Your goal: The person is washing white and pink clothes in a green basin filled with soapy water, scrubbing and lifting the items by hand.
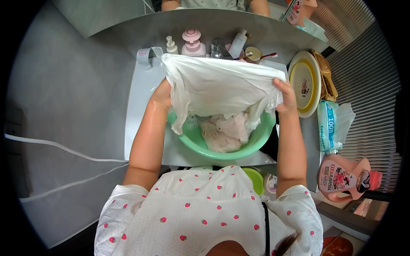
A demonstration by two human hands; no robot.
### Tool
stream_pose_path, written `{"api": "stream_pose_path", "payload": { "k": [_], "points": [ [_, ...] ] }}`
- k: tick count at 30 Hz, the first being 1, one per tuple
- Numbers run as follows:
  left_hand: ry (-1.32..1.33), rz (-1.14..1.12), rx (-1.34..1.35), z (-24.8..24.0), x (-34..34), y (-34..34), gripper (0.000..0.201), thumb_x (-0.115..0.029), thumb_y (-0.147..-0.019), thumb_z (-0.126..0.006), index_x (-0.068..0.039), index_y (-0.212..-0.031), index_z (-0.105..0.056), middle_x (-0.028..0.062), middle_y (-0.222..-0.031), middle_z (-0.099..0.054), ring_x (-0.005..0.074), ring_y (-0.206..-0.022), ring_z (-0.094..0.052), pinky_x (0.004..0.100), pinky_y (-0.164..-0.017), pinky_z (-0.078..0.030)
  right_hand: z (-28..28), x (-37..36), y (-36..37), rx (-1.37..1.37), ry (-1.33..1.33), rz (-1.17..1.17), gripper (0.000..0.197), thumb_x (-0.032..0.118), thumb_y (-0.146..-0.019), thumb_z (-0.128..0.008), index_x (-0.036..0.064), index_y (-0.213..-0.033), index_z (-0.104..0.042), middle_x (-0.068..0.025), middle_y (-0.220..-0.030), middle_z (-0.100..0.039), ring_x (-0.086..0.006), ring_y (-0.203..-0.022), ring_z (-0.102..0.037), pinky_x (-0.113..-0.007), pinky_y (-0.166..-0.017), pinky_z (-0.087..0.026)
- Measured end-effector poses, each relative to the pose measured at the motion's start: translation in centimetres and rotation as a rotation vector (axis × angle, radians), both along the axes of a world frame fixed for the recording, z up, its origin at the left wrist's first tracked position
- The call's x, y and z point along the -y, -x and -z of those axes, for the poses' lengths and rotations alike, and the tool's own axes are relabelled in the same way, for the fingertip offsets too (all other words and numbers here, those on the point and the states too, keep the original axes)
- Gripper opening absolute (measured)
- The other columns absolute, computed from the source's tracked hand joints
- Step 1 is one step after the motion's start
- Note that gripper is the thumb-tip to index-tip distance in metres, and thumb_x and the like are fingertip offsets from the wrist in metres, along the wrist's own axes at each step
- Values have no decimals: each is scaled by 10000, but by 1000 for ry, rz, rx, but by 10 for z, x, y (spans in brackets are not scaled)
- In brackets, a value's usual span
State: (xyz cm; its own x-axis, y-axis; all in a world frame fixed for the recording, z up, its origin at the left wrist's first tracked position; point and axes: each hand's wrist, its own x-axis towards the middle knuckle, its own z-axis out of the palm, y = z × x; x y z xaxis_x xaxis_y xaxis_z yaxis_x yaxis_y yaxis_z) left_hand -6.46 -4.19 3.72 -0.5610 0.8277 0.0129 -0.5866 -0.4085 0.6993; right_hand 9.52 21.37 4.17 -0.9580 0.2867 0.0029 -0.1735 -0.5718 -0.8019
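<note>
My left hand (pixel 162 94) and my right hand (pixel 286 97) each grip one side of a wet white garment (pixel 218 85) and hold it spread out above a green plastic basin (pixel 239 151). The lower part of the garment hangs into the basin, where more wet pale cloth (pixel 222 134) lies bunched up. The basin sits in a white sink (pixel 141 98). Both forearms are wet.
Behind the sink stand a pink pump bottle (pixel 192 42), a small white pump bottle (pixel 171 45) and other bottles. To the right are a yellow-rimmed plate (pixel 304 83), a pack of wipes (pixel 329 126) and a pink detergent jug (pixel 344 179). Grey wall with white cables (pixel 64 149) lies left.
</note>
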Motion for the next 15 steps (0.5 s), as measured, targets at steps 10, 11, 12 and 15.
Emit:
{"api": "stream_pose_path", "payload": {
  "k": [10,11,12,15],
  "points": [
    [114,110,98,2,-6,-19,503,-349,-768,-479,8,-1113,-400,112,-1042,-495,176,-937,-489,307,-830,-375,4,28,5,-87,350,72,275,111,-753,-499,6,-1001,-445,-129,-937,-529,-236,-868,-522,-339,-784,-415],
    [315,94,-108,3,-9,-20,388,-245,-777,-509,-8,-1078,-447,84,-998,-523,145,-896,-505,289,-822,-372,3,28,5,-86,349,69,275,111,-753,-499,6,-1001,-445,-129,-937,-529,-236,-868,-522,-339,-784,-415],
    [360,86,-149,1,-10,-21,306,-160,-742,-564,-30,-1012,-501,50,-934,-542,114,-855,-509,267,-815,-366,-1,27,6,-116,277,38,243,103,-750,-504,21,-972,-447,-110,-908,-531,-219,-846,-525,-328,-768,-420],
    [389,-320,-390,5,3,-10,274,-165,-750,-561,-27,-981,-510,41,-903,-542,115,-844,-505,256,-793,-378,-12,26,4,-108,143,69,196,85,-741,-516,39,-920,-449,-77,-861,-531,-187,-805,-529,-308,-733,-430]
  ]
}}
